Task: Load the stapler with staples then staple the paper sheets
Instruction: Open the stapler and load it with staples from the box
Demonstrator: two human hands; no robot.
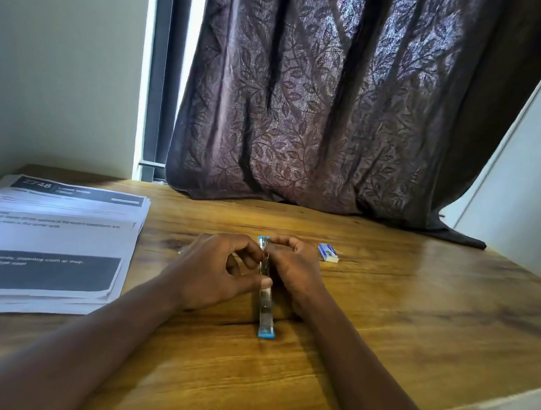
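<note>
A blue stapler (264,310) lies opened flat on the wooden table (384,323), its metal channel facing up and running toward me. My left hand (219,272) and my right hand (291,269) meet over its far half, fingers curled and pinching at the channel; a small strip of staples seems to sit between the fingertips. A blue and white staple box (328,252) lies just right of my right hand. The stack of printed paper sheets (40,243) rests at the left.
A dark patterned curtain (343,111) hangs down onto the table's far edge. A wall borders the table on the left, behind the paper sheets. The table's right edge slants toward me at the lower right.
</note>
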